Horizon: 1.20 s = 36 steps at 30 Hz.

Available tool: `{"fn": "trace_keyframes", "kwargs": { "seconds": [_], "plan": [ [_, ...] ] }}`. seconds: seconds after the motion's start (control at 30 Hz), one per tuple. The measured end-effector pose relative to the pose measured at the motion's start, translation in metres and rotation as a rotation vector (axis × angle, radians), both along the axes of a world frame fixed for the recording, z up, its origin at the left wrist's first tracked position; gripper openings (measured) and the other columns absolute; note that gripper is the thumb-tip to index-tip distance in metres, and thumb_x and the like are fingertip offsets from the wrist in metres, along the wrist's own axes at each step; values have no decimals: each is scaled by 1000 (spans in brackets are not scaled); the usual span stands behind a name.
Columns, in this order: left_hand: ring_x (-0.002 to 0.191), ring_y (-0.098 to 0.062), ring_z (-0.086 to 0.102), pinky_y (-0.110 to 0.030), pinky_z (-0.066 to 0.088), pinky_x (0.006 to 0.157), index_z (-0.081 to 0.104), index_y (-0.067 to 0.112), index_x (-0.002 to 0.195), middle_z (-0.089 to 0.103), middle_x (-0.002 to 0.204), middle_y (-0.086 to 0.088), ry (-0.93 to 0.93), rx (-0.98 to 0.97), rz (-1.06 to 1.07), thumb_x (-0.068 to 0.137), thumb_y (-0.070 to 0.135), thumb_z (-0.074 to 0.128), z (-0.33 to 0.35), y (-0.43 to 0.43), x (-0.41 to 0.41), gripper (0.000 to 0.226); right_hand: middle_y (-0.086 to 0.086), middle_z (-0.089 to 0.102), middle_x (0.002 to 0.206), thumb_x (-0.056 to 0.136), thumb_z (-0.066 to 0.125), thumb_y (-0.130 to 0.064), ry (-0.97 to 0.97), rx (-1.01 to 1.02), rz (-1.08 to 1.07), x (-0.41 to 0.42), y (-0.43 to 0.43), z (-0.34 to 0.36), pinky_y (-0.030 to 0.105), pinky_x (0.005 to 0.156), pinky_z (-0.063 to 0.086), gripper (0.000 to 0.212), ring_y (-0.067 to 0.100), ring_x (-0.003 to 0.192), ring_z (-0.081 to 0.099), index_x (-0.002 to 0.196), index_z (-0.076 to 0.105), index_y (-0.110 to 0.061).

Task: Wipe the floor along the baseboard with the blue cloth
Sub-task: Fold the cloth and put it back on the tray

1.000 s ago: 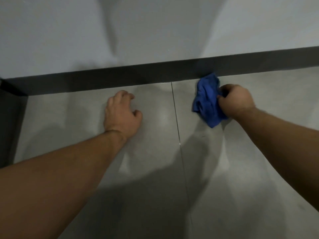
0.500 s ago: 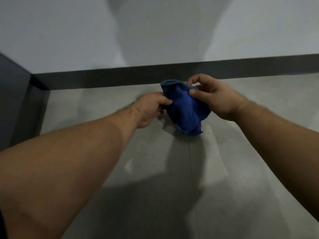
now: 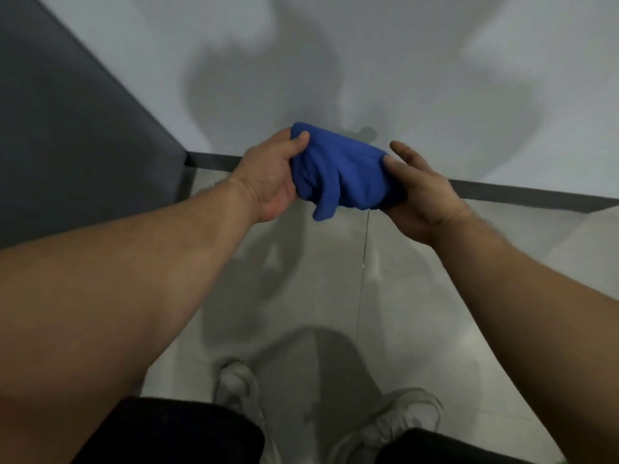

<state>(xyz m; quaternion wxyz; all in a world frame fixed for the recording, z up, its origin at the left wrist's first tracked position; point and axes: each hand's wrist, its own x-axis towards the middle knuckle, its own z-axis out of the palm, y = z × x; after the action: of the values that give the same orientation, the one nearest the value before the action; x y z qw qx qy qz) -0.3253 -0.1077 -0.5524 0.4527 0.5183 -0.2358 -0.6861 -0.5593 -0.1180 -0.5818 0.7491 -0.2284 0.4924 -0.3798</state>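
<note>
The blue cloth (image 3: 345, 172) is bunched up and held in the air between both hands, well above the grey tiled floor (image 3: 301, 279). My left hand (image 3: 268, 172) grips its left end with thumb on top. My right hand (image 3: 418, 192) holds its right end, fingers partly spread along the cloth. The dark baseboard (image 3: 519, 195) runs along the foot of the pale wall behind the hands; the cloth and hands hide its middle stretch.
A dark grey panel (image 3: 77, 139) rises at the left and meets the wall in a corner. A tile joint (image 3: 363, 279) runs toward me down the floor. My light shoes (image 3: 241, 393) and dark shorts (image 3: 174, 433) show at the bottom.
The cloth went from pressed at the baseboard in my right hand to lifted off the floor and held in both hands. My left hand left the floor. The view pulled back and up.
</note>
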Motion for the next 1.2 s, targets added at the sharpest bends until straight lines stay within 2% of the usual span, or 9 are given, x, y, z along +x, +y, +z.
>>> {"fn": "trace_keyframes", "kwargs": {
  "seconds": [0.13,0.37,0.6,0.7,0.77,0.9,1.0,1.1,1.2],
  "plan": [
    [113,-27,69,-42,56,99,62,12,123,71,120,-12,68,-17,44,108,22,48,154,13,7,22,3,68,136,96,70,-31,-71,0,93,6,17,141,53,110,48,65,30,127,64,153,39,-24],
    [131,-33,61,-50,47,114,57,14,135,66,134,-15,79,-79,130,110,25,45,407,27,17,30,13,66,138,87,71,-3,-246,-45,105,17,26,382,48,91,58,84,35,122,66,153,29,-36],
    [131,-31,62,-44,52,110,54,5,141,64,140,-15,54,-214,232,109,30,47,583,49,27,42,7,72,114,97,68,-13,26,-264,401,31,14,557,36,97,51,63,21,105,68,147,44,-44],
    [124,-31,64,-49,50,111,56,7,132,67,130,-14,-16,-292,196,102,16,55,626,64,34,31,-7,75,119,97,63,-2,45,-381,397,41,5,606,35,91,57,54,14,113,70,142,58,-31],
    [121,-32,65,-49,49,108,50,2,139,66,128,-15,-80,-321,194,91,6,59,646,74,42,49,-9,75,122,96,66,-3,48,-418,402,52,3,630,27,83,57,51,9,112,71,141,59,-25],
    [111,-28,69,-41,54,98,52,10,138,71,114,-12,-208,-332,209,79,-5,57,671,98,66,61,-6,76,118,97,67,-9,38,-441,411,84,10,655,31,86,56,38,11,107,72,133,63,-20],
    [106,-29,69,-48,51,100,53,19,135,72,111,-16,-395,-357,257,76,-2,58,676,113,96,63,2,76,110,93,66,3,61,-485,435,114,15,661,36,87,56,41,16,99,74,127,61,-19],
    [104,-40,67,-52,50,103,27,34,157,66,113,-31,-534,-351,284,79,0,60,668,129,141,90,3,69,127,88,69,9,151,-552,528,151,21,663,39,98,56,65,21,114,70,143,55,-24],
    [89,-29,59,-48,52,90,23,40,160,59,91,-15,-703,-364,267,78,-1,60,663,145,187,99,-3,76,115,86,72,2,357,-695,605,198,25,664,40,100,57,47,16,109,71,126,70,-23]
  ]
}}
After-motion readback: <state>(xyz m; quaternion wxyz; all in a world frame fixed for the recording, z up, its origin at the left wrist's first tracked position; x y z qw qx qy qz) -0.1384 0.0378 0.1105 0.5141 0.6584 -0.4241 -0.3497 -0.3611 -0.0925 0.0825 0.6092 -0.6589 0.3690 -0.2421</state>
